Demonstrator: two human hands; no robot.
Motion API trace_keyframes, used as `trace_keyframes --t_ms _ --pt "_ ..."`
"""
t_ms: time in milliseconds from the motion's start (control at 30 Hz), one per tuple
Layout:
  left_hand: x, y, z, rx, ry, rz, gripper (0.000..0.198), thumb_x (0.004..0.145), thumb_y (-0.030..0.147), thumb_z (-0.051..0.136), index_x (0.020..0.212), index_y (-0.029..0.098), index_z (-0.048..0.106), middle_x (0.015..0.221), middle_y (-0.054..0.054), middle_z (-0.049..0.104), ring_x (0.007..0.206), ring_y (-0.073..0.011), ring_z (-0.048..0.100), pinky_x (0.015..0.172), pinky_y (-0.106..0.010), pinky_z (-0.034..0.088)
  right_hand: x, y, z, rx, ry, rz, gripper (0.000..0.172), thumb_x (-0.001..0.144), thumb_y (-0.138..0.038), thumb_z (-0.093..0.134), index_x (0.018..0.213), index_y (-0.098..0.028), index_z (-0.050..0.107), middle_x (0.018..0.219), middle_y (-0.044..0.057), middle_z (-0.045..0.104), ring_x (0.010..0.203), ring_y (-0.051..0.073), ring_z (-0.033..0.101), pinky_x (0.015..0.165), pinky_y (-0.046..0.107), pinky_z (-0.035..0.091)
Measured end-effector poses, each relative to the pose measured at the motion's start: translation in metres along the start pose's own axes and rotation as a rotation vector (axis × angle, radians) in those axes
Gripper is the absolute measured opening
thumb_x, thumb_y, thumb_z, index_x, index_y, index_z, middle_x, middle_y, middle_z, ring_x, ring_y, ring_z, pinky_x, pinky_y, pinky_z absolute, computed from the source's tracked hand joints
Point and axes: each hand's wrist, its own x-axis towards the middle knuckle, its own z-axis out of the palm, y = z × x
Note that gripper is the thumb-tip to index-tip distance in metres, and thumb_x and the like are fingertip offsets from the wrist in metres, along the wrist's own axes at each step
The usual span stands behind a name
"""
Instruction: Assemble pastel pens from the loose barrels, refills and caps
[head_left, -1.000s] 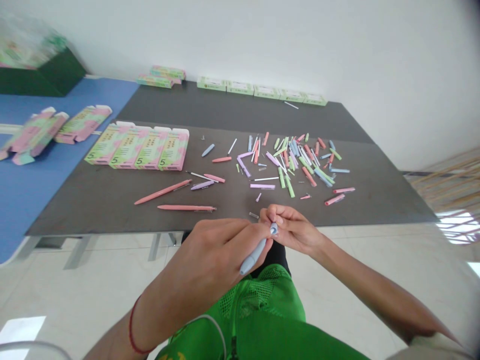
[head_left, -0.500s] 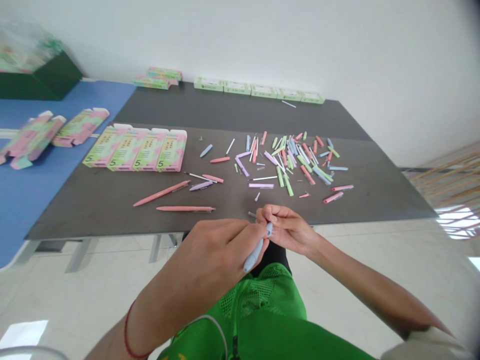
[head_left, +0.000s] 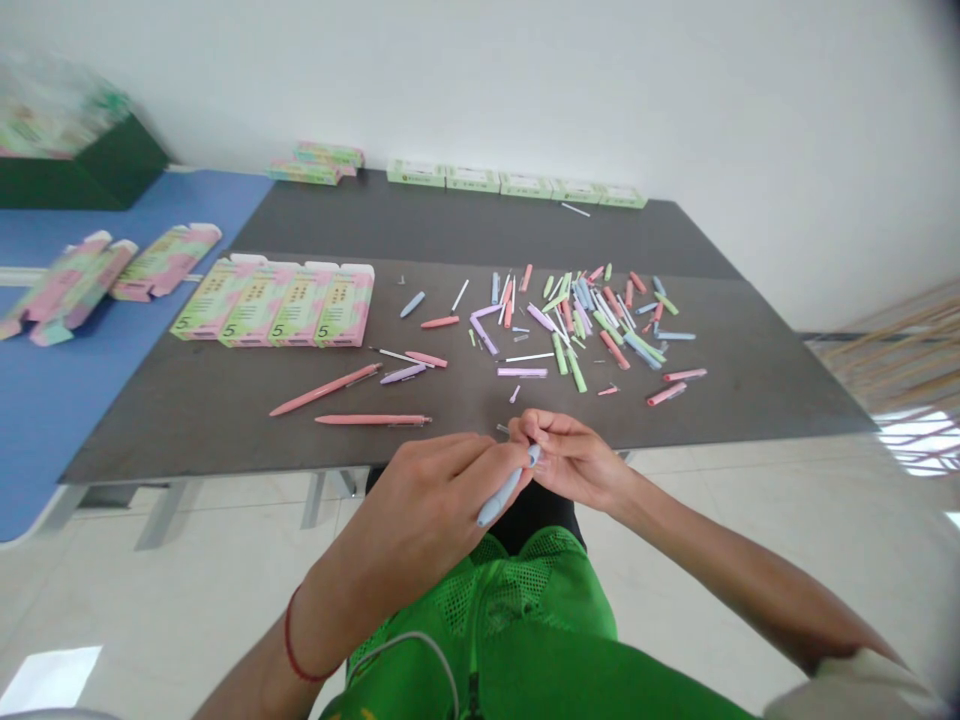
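Observation:
My left hand is closed around a light blue pen barrel, whose tapered end points down toward me. Against the barrel's upper end, my right hand is pinched; whatever sits between its fingertips is hidden. A small clear piece shows just beside the right fingertips. On the table beyond lie a purple barrel section, a small purple part and a small red part. Two assembled pink pens, a slanted pen and a level pen, lie to the left.
A loose heap of coloured pen parts and white refills covers the table's right half. Several pink-green boxes stand in a row at left, with a line of boxes along the wall. A dark green bin sits on the blue table.
Both hands stay together at the table's front edge. The blue barrel has shifted slightly left and up, with my left forearm moving a little to the right.

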Motion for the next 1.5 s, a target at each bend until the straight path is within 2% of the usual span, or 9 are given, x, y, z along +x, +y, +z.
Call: trace_keyframes --t_ms 467,600,833,1067,1233,1400,1500 --pt "0.004 0.001 0.002 0.06 -0.016 -0.002 0.008 0.103 0.014 0.058 0.1 0.016 0.066 0.083 0.0 0.07 0.07 -0.0145 0.063 0.066 -0.03 0.044 -0.001 -0.007 -0.001 -0.116 0.025 -0.063 0.011 0.09 -0.023 0.076 0.092 -0.015 0.07 0.086 0.004 0.059 0.065 0.011 0.041 0.062 0.024 0.039" --pt "0.002 0.0 0.005 0.014 0.036 0.001 0.01 0.103 0.012 0.056 0.103 0.016 0.066 0.083 -0.001 0.07 0.068 -0.0125 0.06 0.065 -0.028 0.045 -0.002 -0.012 0.004 -0.123 0.043 -0.074 0.011 0.09 -0.023 0.076 0.092 -0.014 0.071 0.085 0.004 0.058 0.066 0.011 0.042 0.063 0.024 0.039" --pt "0.0 -0.007 0.018 -0.073 0.203 0.028 0.007 0.103 0.017 0.06 0.106 0.017 0.066 0.085 -0.002 0.075 0.072 -0.0115 0.065 0.069 -0.024 0.05 -0.005 -0.015 0.006 -0.149 0.015 -0.072 0.012 0.088 -0.023 0.079 0.095 -0.016 0.072 0.084 0.002 0.055 0.068 0.012 0.04 0.064 0.025 0.038" --pt "-0.001 -0.014 0.025 -0.131 0.242 0.003 0.008 0.102 0.018 0.063 0.107 0.018 0.069 0.089 -0.002 0.077 0.076 -0.012 0.07 0.074 -0.024 0.053 -0.003 -0.013 0.001 -0.146 0.013 -0.071 0.014 0.088 -0.022 0.079 0.098 -0.017 0.071 0.084 0.002 0.056 0.067 0.012 0.04 0.064 0.026 0.038" --pt "0.003 -0.012 0.02 -0.223 0.217 -0.072 0.006 0.098 0.016 0.066 0.101 0.019 0.072 0.089 -0.001 0.079 0.077 -0.012 0.072 0.078 -0.023 0.055 -0.005 -0.014 0.002 -0.141 0.018 -0.074 0.014 0.087 -0.022 0.08 0.096 -0.017 0.071 0.086 0.002 0.058 0.066 0.011 0.041 0.063 0.025 0.037" --pt "0.005 -0.016 0.018 -0.36 0.26 -0.151 0.008 0.097 0.021 0.069 0.098 0.019 0.076 0.085 -0.003 0.079 0.069 -0.0123 0.071 0.068 -0.023 0.054 -0.009 -0.02 0.008 -0.236 0.053 -0.149 0.01 0.09 -0.021 0.078 0.096 -0.017 0.071 0.083 0.002 0.058 0.066 0.012 0.044 0.062 0.026 0.037" --pt "0.002 -0.02 0.019 -0.365 0.292 -0.178 0.008 0.096 0.023 0.07 0.097 0.018 0.077 0.085 -0.005 0.079 0.068 -0.0131 0.069 0.066 -0.024 0.053 -0.01 -0.022 0.009 -0.249 0.071 -0.169 0.01 0.091 -0.021 0.078 0.096 -0.017 0.071 0.082 0.002 0.059 0.066 0.011 0.045 0.062 0.025 0.037"
